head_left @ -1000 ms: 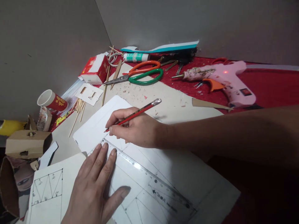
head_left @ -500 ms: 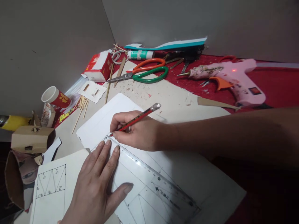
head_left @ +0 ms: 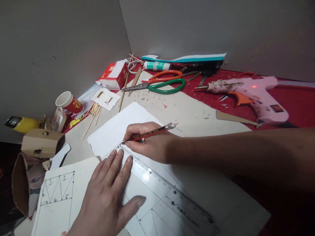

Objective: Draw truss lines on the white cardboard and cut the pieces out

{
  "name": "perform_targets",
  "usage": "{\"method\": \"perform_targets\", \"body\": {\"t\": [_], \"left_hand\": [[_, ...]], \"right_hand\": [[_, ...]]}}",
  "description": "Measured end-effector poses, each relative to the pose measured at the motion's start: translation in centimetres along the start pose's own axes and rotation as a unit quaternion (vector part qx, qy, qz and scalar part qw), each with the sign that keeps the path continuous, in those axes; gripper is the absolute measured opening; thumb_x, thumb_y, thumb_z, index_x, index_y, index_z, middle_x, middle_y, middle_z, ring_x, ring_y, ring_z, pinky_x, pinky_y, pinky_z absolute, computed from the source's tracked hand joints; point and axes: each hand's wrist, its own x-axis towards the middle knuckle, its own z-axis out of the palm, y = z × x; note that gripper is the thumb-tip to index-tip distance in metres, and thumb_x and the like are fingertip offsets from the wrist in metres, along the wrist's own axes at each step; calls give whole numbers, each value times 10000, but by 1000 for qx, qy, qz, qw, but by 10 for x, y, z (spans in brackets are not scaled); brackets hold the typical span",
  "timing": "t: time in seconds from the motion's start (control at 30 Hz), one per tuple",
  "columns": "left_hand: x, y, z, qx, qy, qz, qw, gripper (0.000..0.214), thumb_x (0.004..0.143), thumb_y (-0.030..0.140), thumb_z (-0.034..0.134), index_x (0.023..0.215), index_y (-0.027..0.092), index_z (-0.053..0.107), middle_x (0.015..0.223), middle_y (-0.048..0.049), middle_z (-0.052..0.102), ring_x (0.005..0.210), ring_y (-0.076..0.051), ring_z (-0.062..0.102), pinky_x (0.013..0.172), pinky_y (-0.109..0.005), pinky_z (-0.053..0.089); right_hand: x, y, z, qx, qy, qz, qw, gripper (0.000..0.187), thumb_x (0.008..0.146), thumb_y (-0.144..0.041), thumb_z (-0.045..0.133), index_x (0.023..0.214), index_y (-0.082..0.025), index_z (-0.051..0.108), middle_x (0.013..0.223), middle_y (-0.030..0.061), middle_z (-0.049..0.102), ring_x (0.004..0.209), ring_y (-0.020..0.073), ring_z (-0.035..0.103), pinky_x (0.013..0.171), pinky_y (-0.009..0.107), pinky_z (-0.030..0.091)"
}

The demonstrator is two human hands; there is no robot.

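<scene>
My right hand pinches a red pencil with its tip at the upper end of a clear plastic ruler. The ruler lies slantwise on a white sheet with pencilled lines. My left hand lies flat with spread fingers on the ruler's upper end, thumb stretched out to the right. The pencil's silver cap points right and slightly up.
A second sheet with a triangle sketch lies at lower left. Behind are orange and green scissors, a pink glue gun with its light on, a glue tube, a red box, a paper cup, wooden sticks and cardboard pieces.
The pencil has tilted flatter and its tip has come down to the ruler's edge. My left hand stays pressed on the ruler. The view has shifted slightly.
</scene>
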Motion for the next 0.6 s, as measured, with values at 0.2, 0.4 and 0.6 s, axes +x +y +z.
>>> {"method": "perform_targets", "body": {"t": [0.2,0.4,0.6], "left_hand": [[1,1,1,3,-2,0,1000,722,954,468,543,1542,109,325,1625,-168,308,1508,-317,229,1147,-472,255],[0,1,0,-1,-1,0,1000,741,950,482,547,1544,104,317,1623,-172,311,1510,-311,221,1159,-456,235],[1,0,1,4,-8,-5,1000,737,955,500,530,1546,116,315,1620,-170,320,1497,-327,247,1136,-477,262]], "right_hand": [[-1,-2,0,-1,3,39,999,102,745,-144,596,794,-192,672,759,-29,702,713,132,604,657,250,460],[-1,-1,1,-13,-2,28,1000,112,753,-154,585,803,-191,678,765,-25,707,719,131,614,665,245,461],[0,0,0,-40,-18,14,999,120,775,-177,571,824,-193,680,768,-24,703,712,127,600,674,251,442]]}}
